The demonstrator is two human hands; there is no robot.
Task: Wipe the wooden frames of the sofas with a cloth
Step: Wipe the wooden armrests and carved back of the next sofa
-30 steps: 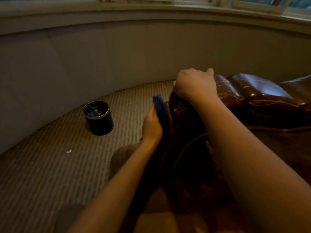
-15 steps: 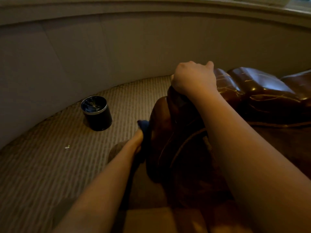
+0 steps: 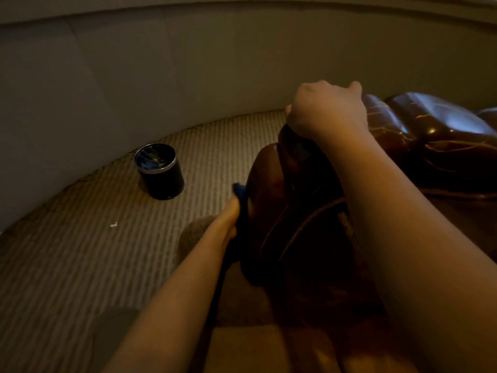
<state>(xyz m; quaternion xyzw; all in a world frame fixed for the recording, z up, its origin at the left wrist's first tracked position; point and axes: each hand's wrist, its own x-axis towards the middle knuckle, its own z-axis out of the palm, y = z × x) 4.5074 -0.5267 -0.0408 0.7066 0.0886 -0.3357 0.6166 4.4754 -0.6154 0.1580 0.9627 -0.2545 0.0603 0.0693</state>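
Black and cylindrical, a metal-rimmed bin (image 3: 160, 175) stood on the striped carpet left of the glossy brown wooden sofa frame (image 3: 265, 195). Against that frame's outer side the left hand (image 3: 231, 219) pressed a dark blue cloth (image 3: 240, 191), its fingers hidden. On the frame's top the right hand (image 3: 326, 110) curled, gripping.

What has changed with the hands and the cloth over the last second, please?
The left hand slid the blue cloth down the outer side of the wooden frame, from near the top to lower down. The right hand kept gripping the frame's top; the black bin stayed put.
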